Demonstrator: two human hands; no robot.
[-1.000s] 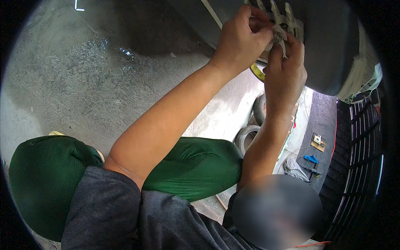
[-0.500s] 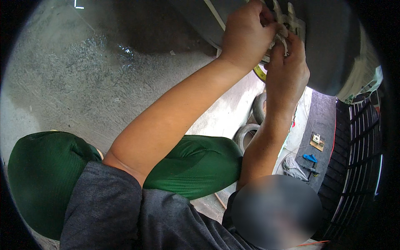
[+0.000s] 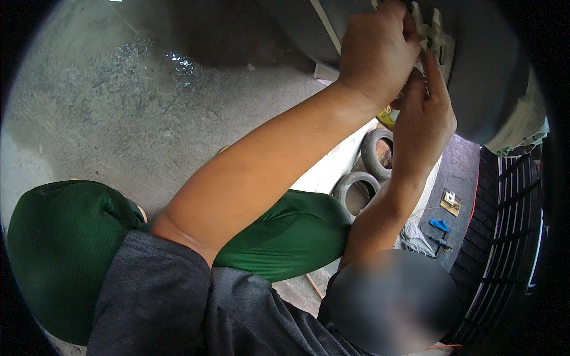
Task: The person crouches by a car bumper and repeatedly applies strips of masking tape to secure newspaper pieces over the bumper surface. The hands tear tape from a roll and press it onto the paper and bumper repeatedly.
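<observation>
My left hand [image 3: 381, 52] is at the top of the view, its fingers pinched together beside a pale slotted piece [image 3: 440, 46] on a dark, curved panel [image 3: 490, 71]. What those fingertips hold is too hidden to name. Just below, my right hand [image 3: 426, 113] reaches up with its index finger stretched along the pale piece and its thumb bent beside it. Its other fingers curl out of sight. Part of a yellow curved object [image 3: 386, 117] with dark marks peeks out between my left wrist and my right hand; whether I grip it is unclear.
Two tyres [image 3: 357, 193] lie on the floor beyond my right forearm. Farther right are a grey bag [image 3: 415, 237], a blue cloth [image 3: 440, 225], a small board with a white item [image 3: 450, 202] and a black slatted rack [image 3: 504, 219]. Wet concrete [image 3: 136, 77] spreads left.
Both hands and the panel sit farther right in the view. A pale strip that hung between my fingers is now mostly hidden. My right index finger has straightened.
</observation>
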